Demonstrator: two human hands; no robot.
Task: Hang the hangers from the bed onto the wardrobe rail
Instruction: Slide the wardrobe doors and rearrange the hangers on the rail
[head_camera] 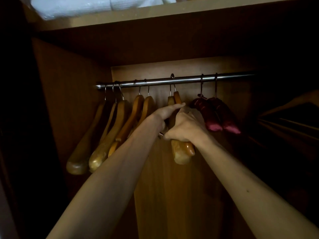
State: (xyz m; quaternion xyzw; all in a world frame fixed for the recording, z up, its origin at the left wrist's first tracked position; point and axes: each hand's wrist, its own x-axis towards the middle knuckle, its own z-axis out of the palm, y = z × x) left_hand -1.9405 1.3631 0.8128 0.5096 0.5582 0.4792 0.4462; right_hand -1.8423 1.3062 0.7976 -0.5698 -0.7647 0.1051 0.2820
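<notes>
Dim wardrobe, black corners, brighter top, soft focus.

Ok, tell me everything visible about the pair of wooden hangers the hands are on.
The pair of wooden hangers is glossy, honey-coloured wood with metal hooks, both looped over the rail near its middle. They hang pressed together, their near ends pointing down toward the camera. The right hand grips their arms from the right; the left hand lies flat against their left side near the necks. They hang clear of the neighbouring hangers.

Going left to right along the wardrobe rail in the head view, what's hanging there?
Five wooden hangers → the hanger pair gripped by the right hand, the left hand touching it → two red padded hangers.
</notes>
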